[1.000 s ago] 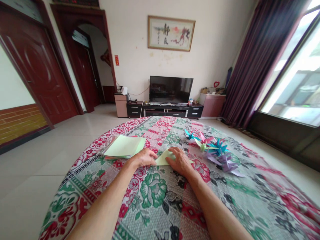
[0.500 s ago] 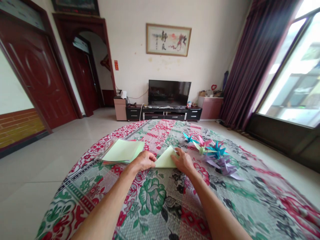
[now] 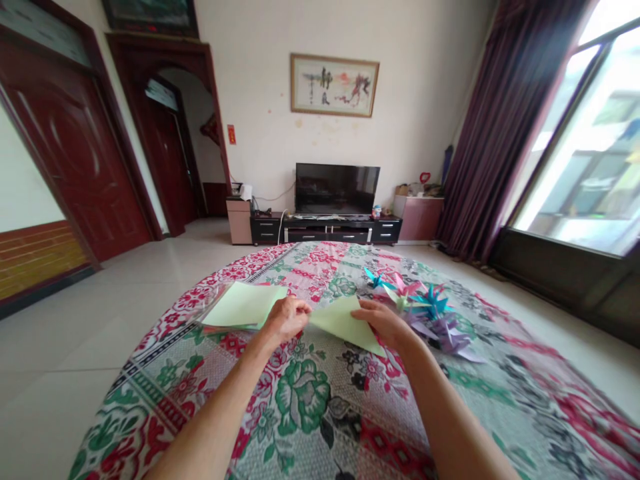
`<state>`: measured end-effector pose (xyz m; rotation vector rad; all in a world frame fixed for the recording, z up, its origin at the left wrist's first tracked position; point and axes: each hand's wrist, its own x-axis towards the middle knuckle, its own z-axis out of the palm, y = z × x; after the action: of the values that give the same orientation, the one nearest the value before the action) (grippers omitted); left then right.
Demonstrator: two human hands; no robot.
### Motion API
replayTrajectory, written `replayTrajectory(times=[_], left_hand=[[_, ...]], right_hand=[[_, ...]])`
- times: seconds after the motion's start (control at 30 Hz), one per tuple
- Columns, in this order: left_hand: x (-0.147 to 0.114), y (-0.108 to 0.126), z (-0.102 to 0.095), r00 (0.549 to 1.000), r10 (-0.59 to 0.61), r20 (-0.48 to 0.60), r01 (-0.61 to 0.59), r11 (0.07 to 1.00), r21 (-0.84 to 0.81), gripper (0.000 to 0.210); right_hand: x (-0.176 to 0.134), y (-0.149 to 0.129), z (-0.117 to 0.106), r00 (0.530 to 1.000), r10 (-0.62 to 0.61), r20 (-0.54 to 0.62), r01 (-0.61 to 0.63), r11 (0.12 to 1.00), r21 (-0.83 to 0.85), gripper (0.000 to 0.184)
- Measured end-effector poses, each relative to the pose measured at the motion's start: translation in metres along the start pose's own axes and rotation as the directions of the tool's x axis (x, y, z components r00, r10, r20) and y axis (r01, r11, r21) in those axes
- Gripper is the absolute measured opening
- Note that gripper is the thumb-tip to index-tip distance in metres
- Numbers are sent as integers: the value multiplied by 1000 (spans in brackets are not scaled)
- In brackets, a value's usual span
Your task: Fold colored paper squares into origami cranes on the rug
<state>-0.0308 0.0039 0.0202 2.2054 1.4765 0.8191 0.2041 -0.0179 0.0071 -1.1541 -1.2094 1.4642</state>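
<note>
A folded sheet of pale green paper (image 3: 345, 323) is between my hands, its lower right corner pointing toward me. My left hand (image 3: 287, 319) is closed, pinching the paper's left corner between thumb and fingers. My right hand (image 3: 383, 321) grips its right side, the fingertips on top and the thumb out of sight. Left of my left hand lies a stack of pale green paper sheets (image 3: 245, 303), with other colours showing at its lower edge. Beyond my right hand rest several folded paper cranes, among them a purple one (image 3: 453, 337) and a blue one (image 3: 433, 303).
A patterned cloth (image 3: 303, 397) in red, green and grey covers the round table. Past its far edge, a television (image 3: 337, 189) stands on a low black cabinet (image 3: 320, 230). Purple curtains (image 3: 495, 133) hang by the window at the right.
The folded paper has turned, its right side swinging toward me and lifting somewhat. My right hand has shifted right along it, and my left hand still pinches the left corner.
</note>
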Motion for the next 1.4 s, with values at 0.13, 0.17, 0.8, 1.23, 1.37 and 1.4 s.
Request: replayTrajectory(times=[0.13,0.17,0.8,1.23,1.37,1.4], left_hand=[[2,3,11,950,18,-312,-79,980,-183,29],[3,3,15,923,-46,-381,-64,961,-270,42],[7,7,28,925,-375,-68,98,408,-908,29],[3,13,22,942,-315,-113,30,415,-909,31],[3,12,24,941,-309,-138,16,447,-894,30],[2,11,24,941,-307,-143,13,453,-892,30]], right_hand=[[2,-2,1,995,-70,-76,76,995,72,35],[3,-2,2,990,-101,-103,110,990,88,36],[2,1,10,986,-139,-95,153,975,161,31],[-1,-5,9,965,-160,-210,201,961,191,34],[0,-4,8,967,-157,-200,196,961,197,32],[0,-4,7,968,-157,-196,196,960,198,31]])
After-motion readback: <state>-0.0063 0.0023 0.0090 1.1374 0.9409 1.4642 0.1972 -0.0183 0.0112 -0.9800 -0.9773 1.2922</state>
